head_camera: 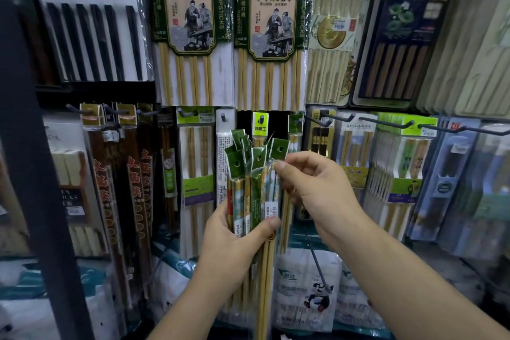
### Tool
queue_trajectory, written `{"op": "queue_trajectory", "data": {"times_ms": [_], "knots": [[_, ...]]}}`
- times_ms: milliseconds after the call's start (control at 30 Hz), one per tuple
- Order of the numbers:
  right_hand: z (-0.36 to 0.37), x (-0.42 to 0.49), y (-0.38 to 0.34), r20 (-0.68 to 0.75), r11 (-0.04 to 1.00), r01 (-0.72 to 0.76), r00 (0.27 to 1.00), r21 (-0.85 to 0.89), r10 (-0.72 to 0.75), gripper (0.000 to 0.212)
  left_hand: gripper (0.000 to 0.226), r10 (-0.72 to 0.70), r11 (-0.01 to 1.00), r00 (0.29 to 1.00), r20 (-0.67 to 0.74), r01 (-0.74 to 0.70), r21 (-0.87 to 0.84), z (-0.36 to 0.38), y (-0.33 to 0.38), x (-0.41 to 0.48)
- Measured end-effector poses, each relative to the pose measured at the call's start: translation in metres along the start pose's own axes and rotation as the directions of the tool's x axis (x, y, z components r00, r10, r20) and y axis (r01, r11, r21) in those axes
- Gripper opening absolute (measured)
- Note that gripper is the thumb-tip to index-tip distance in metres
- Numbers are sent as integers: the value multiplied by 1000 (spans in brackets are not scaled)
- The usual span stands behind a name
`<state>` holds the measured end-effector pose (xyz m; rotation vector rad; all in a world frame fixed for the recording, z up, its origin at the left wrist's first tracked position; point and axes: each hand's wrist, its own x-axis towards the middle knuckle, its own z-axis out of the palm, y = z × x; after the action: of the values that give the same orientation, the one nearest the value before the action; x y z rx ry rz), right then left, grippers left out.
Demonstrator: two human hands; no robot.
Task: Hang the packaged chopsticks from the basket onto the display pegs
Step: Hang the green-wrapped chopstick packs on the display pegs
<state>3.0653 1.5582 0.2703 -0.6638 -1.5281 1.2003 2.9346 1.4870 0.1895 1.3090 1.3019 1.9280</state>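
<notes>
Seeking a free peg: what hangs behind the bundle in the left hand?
A lime-headed pack and a white-labelled pack hang behind the bundle; their lower parts are covered.

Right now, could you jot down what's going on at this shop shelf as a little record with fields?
place: shop wall of hanging chopstick packs
left hand: grips a bundle of packets upright, around its middle
right hand: pinches the rightmost packet near its punched green top
pegs: dark hooks in a row behind the hands, already carrying packs
above: two large hot-pot chopstick packs
basket: not in view
</notes>
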Motion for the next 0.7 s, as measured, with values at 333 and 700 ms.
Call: {"op": "queue_trajectory", "data": {"times_ms": [333,700], "knots": [[-3,13,-11,-155,996,68,986,53,-59,19,26,-58,996,994,-88,52,-66,-11,1,1],[1,39,-15,-241,990,109,962,-88,-128,29,27,-33,999,995,-92,36,27,-13,-1,0]]}}
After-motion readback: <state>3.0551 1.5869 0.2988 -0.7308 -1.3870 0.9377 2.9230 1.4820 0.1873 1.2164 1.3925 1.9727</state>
